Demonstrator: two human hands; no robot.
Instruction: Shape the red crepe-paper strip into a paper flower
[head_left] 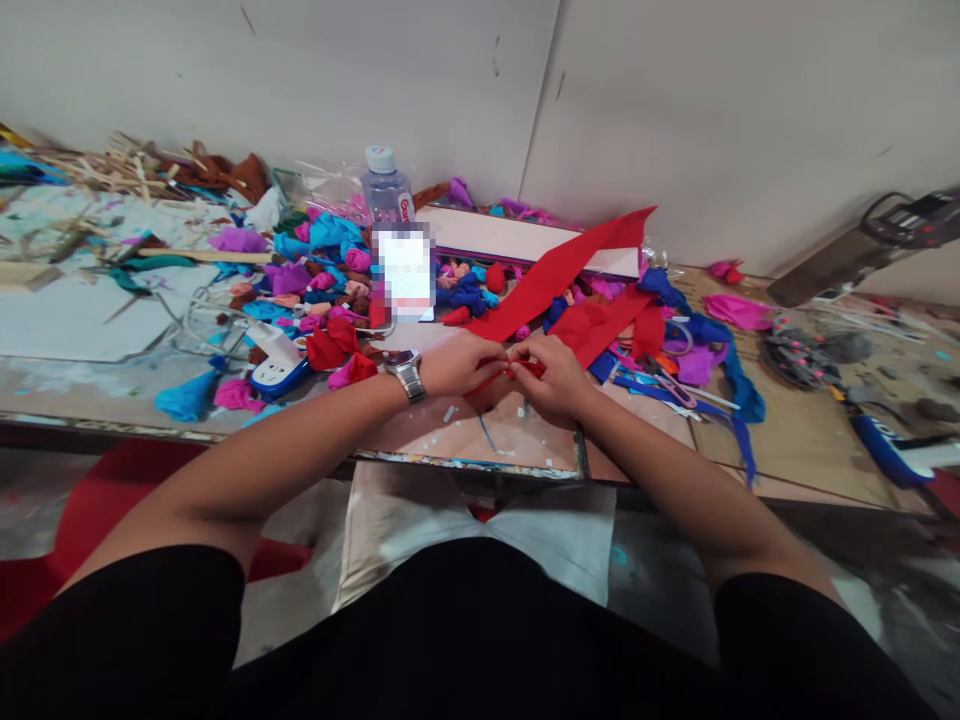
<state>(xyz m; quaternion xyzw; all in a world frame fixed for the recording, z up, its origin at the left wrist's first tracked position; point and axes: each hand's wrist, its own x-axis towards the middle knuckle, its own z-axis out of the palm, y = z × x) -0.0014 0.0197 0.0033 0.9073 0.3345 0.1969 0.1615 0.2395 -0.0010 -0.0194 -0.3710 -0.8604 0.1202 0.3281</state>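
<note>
Both hands meet over the front of the table, pinching a small piece of red crepe paper [531, 368] between them. My left hand [466, 362], with a metal watch [407, 376] on its wrist, grips the piece from the left. From the right, my right hand [551, 368] closes thumb and fingers on it. How the paper is folded is partly hidden by the fingers. Behind the hands a long red strip [547, 275] runs up to the right across the pile. Another red strip [611, 325] lies right of it.
Crumpled coloured paper pieces [330, 235] fill the table's back, around a bottle [388, 195] and a lit phone [405, 272]. A power strip [279, 372] with a white plug lies left. Scissors [673, 385] and blue strips [739, 370] lie right. A wall stands behind.
</note>
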